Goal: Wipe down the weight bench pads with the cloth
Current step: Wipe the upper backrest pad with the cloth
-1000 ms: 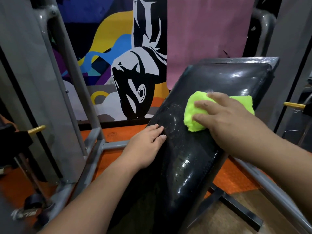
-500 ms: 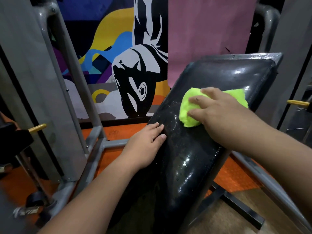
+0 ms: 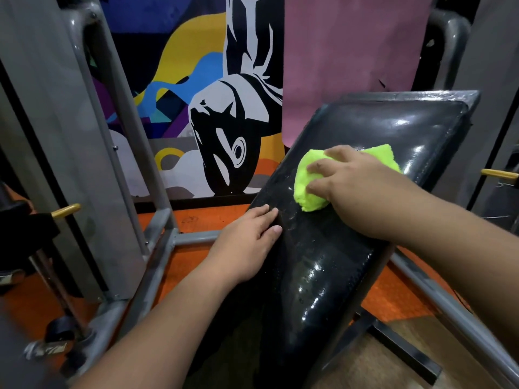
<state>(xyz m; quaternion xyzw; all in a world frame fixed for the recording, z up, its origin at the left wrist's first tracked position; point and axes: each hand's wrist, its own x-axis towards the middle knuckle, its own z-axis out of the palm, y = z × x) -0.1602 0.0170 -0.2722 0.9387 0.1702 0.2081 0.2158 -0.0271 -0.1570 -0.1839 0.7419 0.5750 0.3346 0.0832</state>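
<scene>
Pressing down on the pad (image 3: 351, 248), the right hand (image 3: 356, 181) covers a bunched green cloth (image 3: 306, 189), its fingers (image 3: 317, 167) curled over the wad and gripping it against the wet black vinyl. Cloth pokes out from under the hand at 9 o'clock and again at 2 o'clock. The left hand (image 3: 247, 242) lies at 8 o'clock from the cloth, close by but not touching it, fingers straight and flat on the pad's left edge, holding nothing. The pad is tilted, its high end toward 1 o'clock, glossy with droplets.

Around it the room is crowded. A grey frame (image 3: 157, 248) runs along the pad's left side, one crossbar passing just under the left wrist, and an upright (image 3: 118, 108) rises toward 11 o'clock. Beyond that sits a yellow pin (image 3: 66, 210) at 9 o'clock. Another yellow pin (image 3: 498, 174) shows at 3 o'clock, near the pad's right edge. Behind the pad, at 12 o'clock, hangs a pink mat (image 3: 351, 60), and beside it a painted mural (image 3: 210, 108). Under the frame is orange floor (image 3: 191, 220); a dark foot bar (image 3: 401, 349) crosses at 5 o'clock beneath the right forearm.
</scene>
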